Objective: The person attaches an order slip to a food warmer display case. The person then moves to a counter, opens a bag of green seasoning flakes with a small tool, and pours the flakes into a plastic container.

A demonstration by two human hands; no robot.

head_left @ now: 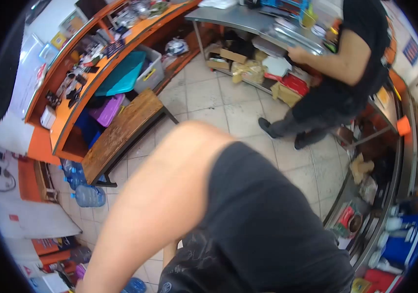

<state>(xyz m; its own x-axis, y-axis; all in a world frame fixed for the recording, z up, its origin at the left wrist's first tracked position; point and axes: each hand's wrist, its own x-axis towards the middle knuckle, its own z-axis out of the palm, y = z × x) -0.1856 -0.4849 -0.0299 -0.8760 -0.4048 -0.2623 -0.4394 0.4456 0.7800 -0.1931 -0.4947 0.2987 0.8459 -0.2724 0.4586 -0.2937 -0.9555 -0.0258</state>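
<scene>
Across the near foreground: bare forearm angled low-left, probably mid-reach.

Both hands out of view; cannot tell whether apart or clamped, so next move unreadable. Purple item nearest, beside forearm's low end, contact unclear. Beyond, wooden bench along counter's near edge; farthest, co-worker at steel table's front edge.

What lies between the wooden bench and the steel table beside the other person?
In the head view, the gap between the wooden bench and the steel table shows only bare tiled floor.
</scene>
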